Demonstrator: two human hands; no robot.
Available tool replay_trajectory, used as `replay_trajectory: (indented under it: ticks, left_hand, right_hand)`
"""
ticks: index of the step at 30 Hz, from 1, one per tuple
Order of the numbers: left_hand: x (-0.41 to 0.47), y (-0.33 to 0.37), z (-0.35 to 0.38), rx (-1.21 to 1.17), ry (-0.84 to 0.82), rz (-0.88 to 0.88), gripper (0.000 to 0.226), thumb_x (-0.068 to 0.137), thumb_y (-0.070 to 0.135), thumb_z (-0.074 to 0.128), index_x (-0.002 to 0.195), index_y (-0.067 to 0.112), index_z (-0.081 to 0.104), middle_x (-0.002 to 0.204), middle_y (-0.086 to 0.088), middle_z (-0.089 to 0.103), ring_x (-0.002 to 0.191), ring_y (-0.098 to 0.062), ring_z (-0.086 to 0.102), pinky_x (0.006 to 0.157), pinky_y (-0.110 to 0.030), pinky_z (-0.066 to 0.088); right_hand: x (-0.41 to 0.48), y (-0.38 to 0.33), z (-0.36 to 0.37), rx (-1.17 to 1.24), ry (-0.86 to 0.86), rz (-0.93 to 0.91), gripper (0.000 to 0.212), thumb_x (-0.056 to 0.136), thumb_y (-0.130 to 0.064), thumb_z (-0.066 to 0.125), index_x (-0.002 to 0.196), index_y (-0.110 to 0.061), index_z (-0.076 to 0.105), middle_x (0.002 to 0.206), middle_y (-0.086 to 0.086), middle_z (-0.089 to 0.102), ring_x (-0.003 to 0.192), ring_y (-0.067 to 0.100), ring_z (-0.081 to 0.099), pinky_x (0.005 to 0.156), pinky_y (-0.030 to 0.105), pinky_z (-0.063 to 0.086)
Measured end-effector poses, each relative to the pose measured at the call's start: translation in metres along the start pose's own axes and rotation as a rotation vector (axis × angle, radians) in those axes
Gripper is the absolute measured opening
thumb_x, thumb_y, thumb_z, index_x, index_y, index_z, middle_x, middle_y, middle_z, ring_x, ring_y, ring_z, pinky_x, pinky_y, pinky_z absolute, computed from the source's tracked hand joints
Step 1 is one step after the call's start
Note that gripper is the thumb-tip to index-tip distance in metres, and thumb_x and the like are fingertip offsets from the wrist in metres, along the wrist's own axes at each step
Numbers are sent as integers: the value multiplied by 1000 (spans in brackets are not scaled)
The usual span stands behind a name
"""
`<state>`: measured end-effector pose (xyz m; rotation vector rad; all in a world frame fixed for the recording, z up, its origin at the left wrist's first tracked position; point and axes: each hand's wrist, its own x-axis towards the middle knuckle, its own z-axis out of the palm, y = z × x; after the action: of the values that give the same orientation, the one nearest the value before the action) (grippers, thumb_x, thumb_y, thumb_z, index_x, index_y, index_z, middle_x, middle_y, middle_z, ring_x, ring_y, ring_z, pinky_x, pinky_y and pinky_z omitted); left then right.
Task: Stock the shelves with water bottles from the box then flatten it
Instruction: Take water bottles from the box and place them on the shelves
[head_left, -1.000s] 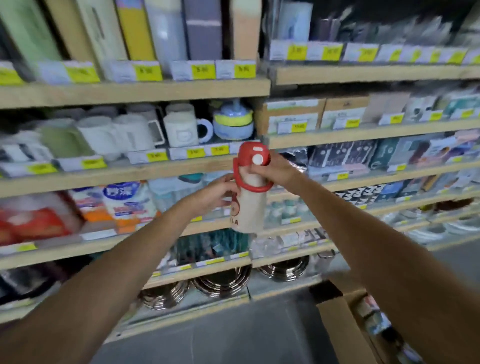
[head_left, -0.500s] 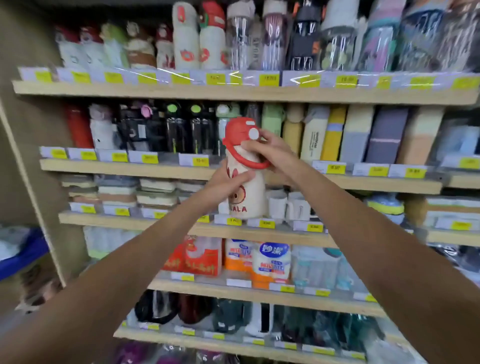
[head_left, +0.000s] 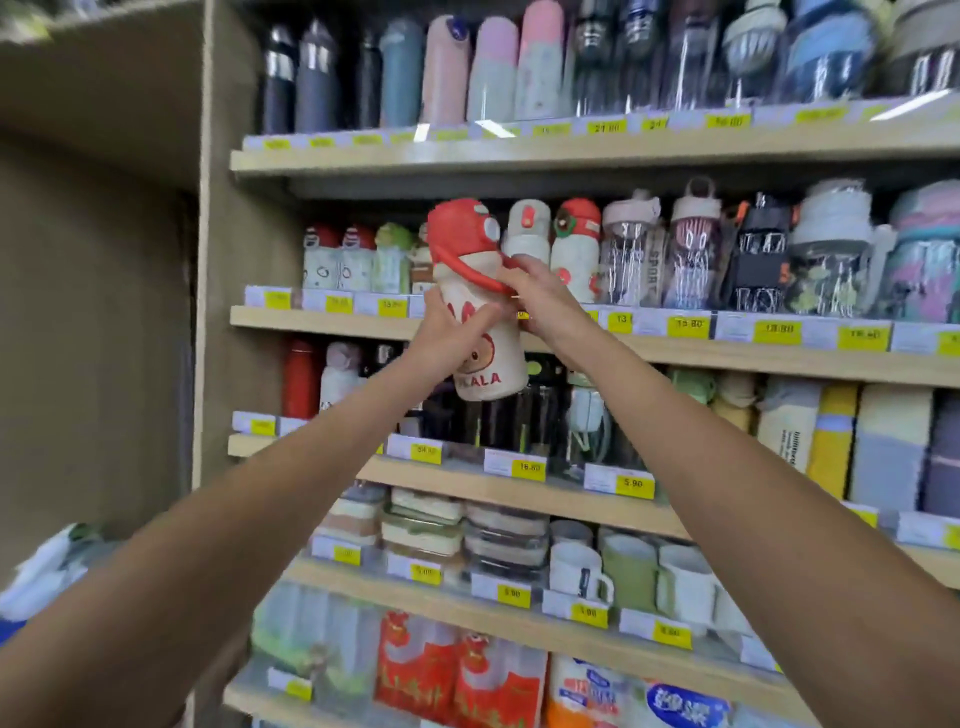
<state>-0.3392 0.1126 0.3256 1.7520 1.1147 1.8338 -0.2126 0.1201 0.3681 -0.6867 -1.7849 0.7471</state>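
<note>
Left hand (head_left: 451, 340) is wrapped round the bottle (head_left: 493, 371) body; the strap (head_left: 457, 266) is pinched by the right hand (head_left: 537, 293). Bottle is judged rigid, light, slick: the body is to be gripped.

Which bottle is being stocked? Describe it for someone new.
Find the wooden shelving, then its second board from the top, lined with small bottles. In front of that row, the left hand and right hand hold a cream bottle with a red domed lid. Unlike its neighbours, it is tilted, off the shelf.
</note>
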Motion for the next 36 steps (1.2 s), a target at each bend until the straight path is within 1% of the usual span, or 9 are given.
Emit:
replay_trajectory:
  ticks: [3,7,12,15,19,25,28,33,36]
  left_hand:
    - [32,2,-21,87,17,87,63,86,23,67,131,5,27,112,2,51,97,-5,54,65,-6,42]
    - [79,2,-33,133,56,207,80,80,28,73,136,8,19,122,-1,44,118,-16,48,94,-28,43]
    - [125,4,-23,38,30,271,92,67,40,71,133,12,14,133,-11,42,124,-21,46,105,-38,41]
    - [152,-9,-18,31,24,296,81,82,31,70,134,8,12,136,-9,37,124,-17,42,95,-13,37]
    - [182,-31,-17,13,-2,357,75,89,23,64,136,6,8,136,-8,36,118,-10,41,71,2,35]
    - [202,-61,-17,-49,-118,362,91,78,38,69,142,17,7,139,1,35,127,-10,42,107,-32,39]
    - [210,-74,-14,-44,-129,349,98,68,53,66,141,20,10,144,-6,32,132,-15,40,110,-38,37]
    - [226,-93,-17,-21,-110,313,74,87,34,63,140,12,17,137,-8,41,127,-15,43,106,-34,40]
    - [235,-93,-17,4,-72,246,74,81,46,61,136,11,25,130,-6,47,118,-18,51,99,-37,45]
  right_hand:
    - [23,-3,3,23,-42,-40,31,74,-21,52,103,-31,54,92,-4,60,85,12,56,76,26,43]
    - [56,1,-2,-134,-84,-208,53,86,9,47,120,-31,37,101,-2,59,77,5,54,65,15,46]
    - [96,3,6,-300,5,-345,87,81,8,62,148,-15,11,129,-1,46,113,11,53,82,7,44]
    - [114,8,8,-369,95,-370,92,85,3,61,150,-12,-3,120,-11,35,110,0,39,68,-9,31]
    - [138,20,8,-448,178,-399,90,84,4,61,150,-14,2,105,-30,37,91,-13,49,73,-4,37]
    - [165,47,15,-512,198,-361,92,82,3,61,151,-12,2,131,-3,43,109,6,53,83,7,44]
    - [176,61,17,-530,222,-357,96,75,-13,63,152,-16,4,138,4,48,115,12,56,97,31,49]
    - [188,71,25,-601,278,-412,73,82,-10,64,146,-14,28,121,-9,54,106,-2,54,85,4,39]
    - [190,77,31,-685,373,-443,60,86,-21,59,141,-12,38,129,3,50,119,13,48,96,16,39]
